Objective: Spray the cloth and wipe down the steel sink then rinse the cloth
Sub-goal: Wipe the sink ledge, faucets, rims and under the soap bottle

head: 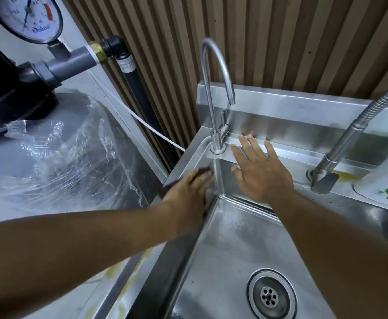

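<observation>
The steel sink fills the lower middle, with its round drain near the bottom. My left hand lies flat on the sink's left rim and presses a dark cloth against it; only the cloth's edges show past the fingers. My right hand rests with spread, straight fingers on the back ledge, just right of the gooseneck tap. It holds nothing.
A second tap with a flexible metal hose rises at the right, beside a white container with green print. A plastic-wrapped tank, grey pipes and a pressure gauge stand left of the sink. A slatted wall is behind.
</observation>
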Tool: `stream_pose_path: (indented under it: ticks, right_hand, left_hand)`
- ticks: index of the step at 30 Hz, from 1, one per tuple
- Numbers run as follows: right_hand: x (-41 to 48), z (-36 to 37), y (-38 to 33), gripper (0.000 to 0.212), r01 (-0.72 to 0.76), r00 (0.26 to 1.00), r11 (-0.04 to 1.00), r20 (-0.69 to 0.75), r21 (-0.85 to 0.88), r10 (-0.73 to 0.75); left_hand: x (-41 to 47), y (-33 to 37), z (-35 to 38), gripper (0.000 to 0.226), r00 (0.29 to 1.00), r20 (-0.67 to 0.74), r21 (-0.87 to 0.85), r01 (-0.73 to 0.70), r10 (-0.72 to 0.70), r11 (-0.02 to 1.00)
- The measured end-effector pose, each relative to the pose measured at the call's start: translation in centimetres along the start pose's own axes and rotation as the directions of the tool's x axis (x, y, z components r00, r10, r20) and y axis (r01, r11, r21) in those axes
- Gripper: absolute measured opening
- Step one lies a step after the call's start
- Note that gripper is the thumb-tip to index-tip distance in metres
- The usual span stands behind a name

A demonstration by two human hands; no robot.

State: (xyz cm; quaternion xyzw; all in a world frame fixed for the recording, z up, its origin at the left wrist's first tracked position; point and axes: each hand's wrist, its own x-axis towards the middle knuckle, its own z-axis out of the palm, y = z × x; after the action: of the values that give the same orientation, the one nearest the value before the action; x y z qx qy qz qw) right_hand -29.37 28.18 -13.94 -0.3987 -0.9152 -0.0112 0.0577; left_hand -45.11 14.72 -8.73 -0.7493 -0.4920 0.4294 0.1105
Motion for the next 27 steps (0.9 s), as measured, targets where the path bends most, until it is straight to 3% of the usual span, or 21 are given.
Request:
stream_pose_path:
  ticks: [3, 7, 10, 13, 20, 27]
  right_hand:
    - [-0.1, -0.2, 0.0, 0.07, 0.002, 1.0, 1.0, 0.0, -0.002, -0.002]
    - [0.0, 0.1, 0.1, 0.067, 0.0, 1.0, 1.0, -0.008, -0.009, 0.0]
    - [0.0, 0.1, 0.0, 0.066, -0.003, 1.0, 1.0, -0.004, -0.013, 0.003]
    - [0.0, 0.0, -0.1, 0.064, 0.001, 1.0, 1.0, -0.01, -0.019, -0.001]
    - [0.0, 0.4, 0.1, 0.064, 0.007, 1.0, 0.999, -0.015, -0.045, -0.008]
    - [-0.1, 0.0, 0.2, 0.062, 0.02, 1.0, 0.999, -0.022, -0.046, -0.021]
  left_hand:
    - [1.4, -1.0, 1.1, 0.082, 0.944, -0.05, -0.46, 0.268, -0.327, 0.846]
    - [-3.1, 3.1, 4.2, 0.087, 0.87, -0.012, -0.652, 0.367, -0.492, 0.664]
    - [-5.2, 3.7, 5.0, 0.087, 0.825, 0.031, -0.708, 0.417, -0.565, 0.57]
    - [-1.7, 1.3, 3.3, 0.082, 0.817, 0.103, -0.745, 0.441, -0.567, 0.5]
    - [6.3, -3.1, 0.5, 0.074, 0.846, 0.096, -0.711, 0.427, -0.524, 0.559]
    - [-6.0, 4.1, 4.6, 0.085, 0.817, 0.024, -0.767, 0.385, -0.576, 0.513]
